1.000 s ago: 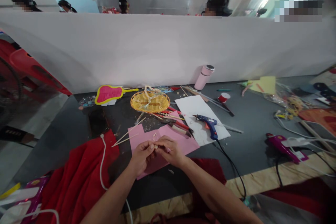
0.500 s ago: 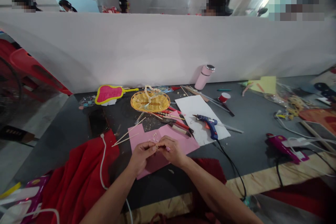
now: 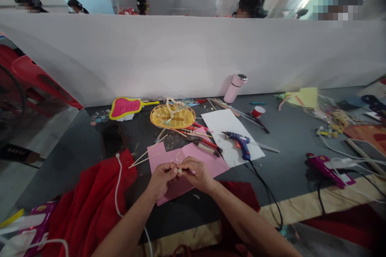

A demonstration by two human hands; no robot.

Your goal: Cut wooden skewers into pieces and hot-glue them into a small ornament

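Observation:
Over a pink paper sheet (image 3: 208, 161), my left hand (image 3: 163, 176) and my right hand (image 3: 197, 172) meet fingertip to fingertip. Both are closed in a pinch around a small pale piece (image 3: 180, 170), whose exact kind is too small to make out. A few tiny white bits (image 3: 177, 155) lie on the paper just beyond my fingers. To the left, thin wooden sticks (image 3: 147, 151) rest across the paper's edge. Farther right, a blue hot glue gun (image 3: 239, 140) lies on a white sheet (image 3: 224, 122), apart from my hands.
Behind the paper are a woven basket (image 3: 183, 119), a pink and yellow paddle-shaped piece (image 3: 125, 108) and a pink bottle (image 3: 233, 90). A phone (image 3: 113, 140) and red cloth (image 3: 96, 192) lie left. A magenta power strip (image 3: 327, 170) with cords sits right. A partition (image 3: 181, 56) stands behind.
My fingers have shifted slightly around the small pale piece, and more of it shows between the fingertips. The things on the table stay where they were.

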